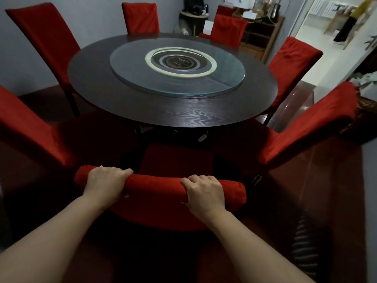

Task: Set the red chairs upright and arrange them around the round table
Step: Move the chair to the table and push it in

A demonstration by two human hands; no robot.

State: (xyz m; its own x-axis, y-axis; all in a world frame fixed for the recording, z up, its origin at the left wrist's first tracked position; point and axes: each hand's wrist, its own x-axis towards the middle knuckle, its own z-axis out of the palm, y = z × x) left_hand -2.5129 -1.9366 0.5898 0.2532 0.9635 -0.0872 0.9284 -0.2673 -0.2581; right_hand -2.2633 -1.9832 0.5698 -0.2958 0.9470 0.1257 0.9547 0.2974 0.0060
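A dark round table (173, 113) with a glass turntable (177, 66) fills the middle of the view. Directly below me stands a red chair (159, 186), upright, its seat pointing under the table's near edge. My left hand (106, 181) grips the left part of its top rail. My right hand (204, 192) grips the right part of the same rail. Several other red chairs stand upright around the table, among them one at near left (26, 129), one at near right (310, 123) and one at the far side (140, 18).
A dark red glossy floor (318, 180) surrounds the table. A shelf unit (263, 31) with boxes stands at the back right, beside an open doorway (330, 37) into a bright room. A low dark cabinet (365, 119) lies at the right edge.
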